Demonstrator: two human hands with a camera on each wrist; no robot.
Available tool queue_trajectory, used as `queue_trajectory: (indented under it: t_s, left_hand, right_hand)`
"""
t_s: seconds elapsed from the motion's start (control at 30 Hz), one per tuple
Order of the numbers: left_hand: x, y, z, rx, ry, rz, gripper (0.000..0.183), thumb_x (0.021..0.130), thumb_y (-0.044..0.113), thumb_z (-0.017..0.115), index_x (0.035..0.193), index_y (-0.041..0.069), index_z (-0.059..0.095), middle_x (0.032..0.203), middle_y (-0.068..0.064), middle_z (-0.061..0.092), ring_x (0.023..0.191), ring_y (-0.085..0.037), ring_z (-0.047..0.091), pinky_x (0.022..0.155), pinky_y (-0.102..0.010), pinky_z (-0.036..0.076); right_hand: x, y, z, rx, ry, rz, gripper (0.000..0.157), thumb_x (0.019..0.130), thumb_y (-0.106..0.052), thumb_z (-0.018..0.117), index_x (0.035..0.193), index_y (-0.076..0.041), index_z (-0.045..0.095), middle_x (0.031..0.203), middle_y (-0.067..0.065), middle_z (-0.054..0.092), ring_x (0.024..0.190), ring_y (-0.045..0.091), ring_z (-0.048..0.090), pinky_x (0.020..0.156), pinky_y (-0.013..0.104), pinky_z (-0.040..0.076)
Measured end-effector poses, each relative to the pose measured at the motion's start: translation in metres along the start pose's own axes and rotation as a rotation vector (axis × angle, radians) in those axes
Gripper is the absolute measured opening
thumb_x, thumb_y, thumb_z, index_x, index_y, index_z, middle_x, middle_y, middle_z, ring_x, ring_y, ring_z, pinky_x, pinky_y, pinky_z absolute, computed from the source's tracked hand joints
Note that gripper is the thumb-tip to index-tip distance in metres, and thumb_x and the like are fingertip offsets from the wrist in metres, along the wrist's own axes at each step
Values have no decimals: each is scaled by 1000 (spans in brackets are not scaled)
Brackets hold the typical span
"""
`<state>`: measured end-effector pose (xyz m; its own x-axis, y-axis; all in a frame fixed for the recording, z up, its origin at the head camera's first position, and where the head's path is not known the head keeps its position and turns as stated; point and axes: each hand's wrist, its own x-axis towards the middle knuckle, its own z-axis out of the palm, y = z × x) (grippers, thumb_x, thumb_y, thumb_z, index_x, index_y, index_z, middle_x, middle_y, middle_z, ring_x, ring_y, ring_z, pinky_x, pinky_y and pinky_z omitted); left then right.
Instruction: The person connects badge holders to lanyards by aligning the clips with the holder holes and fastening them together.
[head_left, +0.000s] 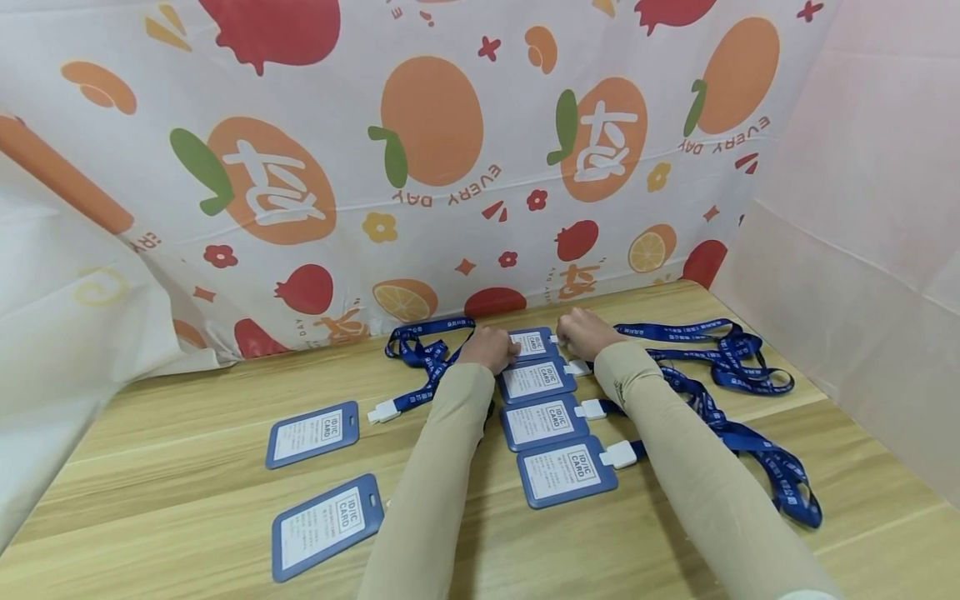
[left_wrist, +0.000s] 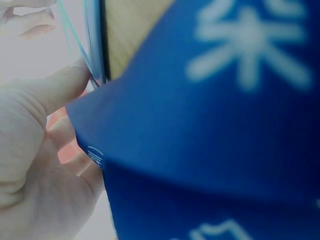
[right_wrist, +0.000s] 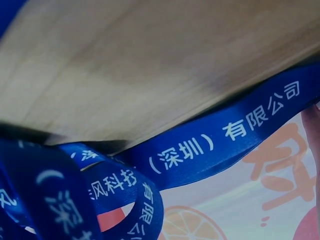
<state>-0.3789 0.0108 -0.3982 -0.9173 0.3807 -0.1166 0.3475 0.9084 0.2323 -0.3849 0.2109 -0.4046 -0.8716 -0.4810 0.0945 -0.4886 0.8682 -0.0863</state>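
Observation:
My left hand [head_left: 491, 348] pinches the left edge of the farthest blue ID card holder [head_left: 531, 344], at the back of a column of several. In the left wrist view, the thumb [left_wrist: 62, 85] presses that holder's edge [left_wrist: 93, 37], and a blue lanyard [left_wrist: 165, 130] crosses close to the camera. At the holder's right end, my right hand [head_left: 587, 333] grips a blue lanyard [head_left: 667, 332] by its white clip [head_left: 554, 339]. The right wrist view shows this lanyard [right_wrist: 185, 150] with white lettering; only a sliver of finger appears at the right edge.
Two loose card holders [head_left: 313, 434] [head_left: 327, 527] lie on the left of the wooden table [head_left: 187, 467]. Beside them is a lanyard [head_left: 423, 358] with a white clip [head_left: 384, 411]. More lanyards [head_left: 780, 475] spread to the right. A fruit-print cloth [head_left: 450, 250] stands behind.

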Motion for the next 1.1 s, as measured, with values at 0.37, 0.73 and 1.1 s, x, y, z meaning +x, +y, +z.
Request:
queue_trajectory:
  t_s: [0.37,0.73,1.1]
  left_hand:
    - [0,0,0,3,-1,2,31,102,16,64,132,16,68,138,-7,62,114,-27,54,106,-42,45]
    - [0,1,0,-19,-2,-6,30,102,15,64,132,16,68,137,-8,63,112,-27,53,104,-41,46]
    - [0,1,0,-16,4,-5,30,102,16,64,131,16,69,136,-8,64,112,-26,54,103,-41,47]
  right_hand:
    - [0,0,0,-9,1,-8,18,86,12,69,98,3,78,98,16,73,95,30,69,86,38,57]
    - [0,-1,1,-1,4,1,19,86,13,68,98,3,78,97,16,73,92,29,69,84,37,57]
    - [0,-2,0,-9,-1,2,18,86,12,68,98,3,78,96,16,72,95,30,67,86,39,56]
